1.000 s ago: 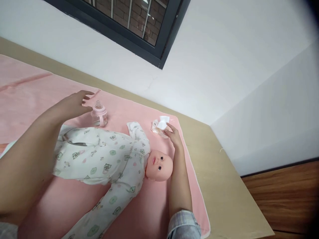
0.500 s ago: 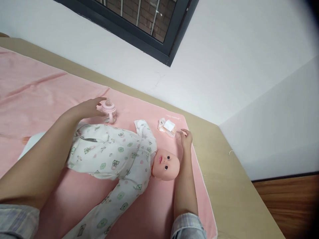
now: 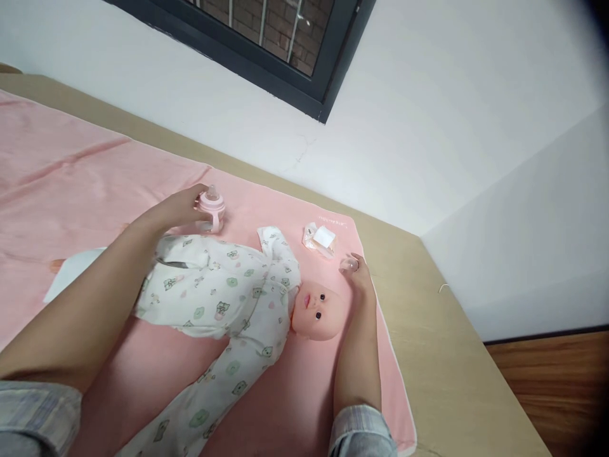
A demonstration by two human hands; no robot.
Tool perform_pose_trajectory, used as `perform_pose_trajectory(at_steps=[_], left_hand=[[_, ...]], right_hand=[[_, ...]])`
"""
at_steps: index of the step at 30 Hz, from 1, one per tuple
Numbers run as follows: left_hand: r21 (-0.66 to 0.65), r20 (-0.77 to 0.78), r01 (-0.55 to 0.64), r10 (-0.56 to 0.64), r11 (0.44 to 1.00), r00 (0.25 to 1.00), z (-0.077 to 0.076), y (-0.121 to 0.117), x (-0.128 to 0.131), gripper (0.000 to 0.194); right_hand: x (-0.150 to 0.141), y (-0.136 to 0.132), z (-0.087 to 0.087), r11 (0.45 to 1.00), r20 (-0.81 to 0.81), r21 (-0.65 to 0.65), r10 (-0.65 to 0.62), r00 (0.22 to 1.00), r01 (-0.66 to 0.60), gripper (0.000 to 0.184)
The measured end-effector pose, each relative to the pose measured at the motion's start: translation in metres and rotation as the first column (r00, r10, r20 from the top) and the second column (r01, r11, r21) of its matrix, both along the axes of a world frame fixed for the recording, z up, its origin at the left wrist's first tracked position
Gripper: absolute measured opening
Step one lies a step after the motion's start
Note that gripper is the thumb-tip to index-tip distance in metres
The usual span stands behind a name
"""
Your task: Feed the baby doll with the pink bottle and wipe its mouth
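Pink cloth (image 3: 280, 412) covers much of a tan tabletop (image 3: 409, 273) below a dark-framed window (image 3: 320, 95). Just within the left hand's (image 3: 185, 204) partly curled grasp stands a baby bottle (image 3: 216, 219), upright, teat uppermost. For a steady hold, those fingers best wrap the bottle's body, clear of the teat. The right hand (image 3: 361, 274) is nearly closed, pinching a small clear cap (image 3: 349, 263); a light grip by the rim suits it. Just beyond that hand lies a crinkled packet (image 3: 328, 240); between both forearms rests a clothed doll (image 3: 204, 285).
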State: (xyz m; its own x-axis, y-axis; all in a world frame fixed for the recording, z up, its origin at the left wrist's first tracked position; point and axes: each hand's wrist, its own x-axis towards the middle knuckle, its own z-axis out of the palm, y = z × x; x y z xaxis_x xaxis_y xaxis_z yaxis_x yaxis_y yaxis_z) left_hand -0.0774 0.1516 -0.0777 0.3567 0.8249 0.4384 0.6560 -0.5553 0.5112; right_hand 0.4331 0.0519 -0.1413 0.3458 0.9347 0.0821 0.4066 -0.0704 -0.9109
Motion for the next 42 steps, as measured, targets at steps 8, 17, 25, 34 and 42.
perform_pose_trajectory(at_steps=[8, 17, 25, 34, 42], left_hand=[[-0.243, 0.429, 0.164, -0.046, 0.956, 0.902, 0.061, -0.064, 0.067, 0.067], [-0.123, 0.186, 0.211, -0.187, 0.97, 0.965, 0.08, -0.136, 0.125, 0.069], [0.001, 0.099, 0.221, -0.22, 0.975, 0.971, 0.078, -0.162, 0.137, 0.067], [-0.001, 0.119, 0.139, -0.138, 0.99, 0.983, 0.073, -0.162, 0.138, 0.072], [0.074, 0.037, 0.101, -0.104, 0.992, 0.994, 0.082, -0.167, 0.133, 0.066]], right_hand=[[-0.011, -0.013, 0.064, 0.979, -0.046, 0.146, -0.137, 0.99, 0.142, 0.065], [-0.101, -0.072, 0.162, 0.841, 0.048, 0.462, 0.292, 0.955, -0.281, 0.068], [-0.177, -0.097, 0.169, 0.782, 0.087, 0.37, 0.508, 0.857, -0.501, 0.057], [-0.192, -0.089, 0.153, 0.759, 0.125, 0.34, 0.549, 0.826, -0.556, 0.093], [-0.167, -0.073, 0.148, 0.842, 0.074, 0.394, 0.371, 0.926, -0.369, 0.095]])
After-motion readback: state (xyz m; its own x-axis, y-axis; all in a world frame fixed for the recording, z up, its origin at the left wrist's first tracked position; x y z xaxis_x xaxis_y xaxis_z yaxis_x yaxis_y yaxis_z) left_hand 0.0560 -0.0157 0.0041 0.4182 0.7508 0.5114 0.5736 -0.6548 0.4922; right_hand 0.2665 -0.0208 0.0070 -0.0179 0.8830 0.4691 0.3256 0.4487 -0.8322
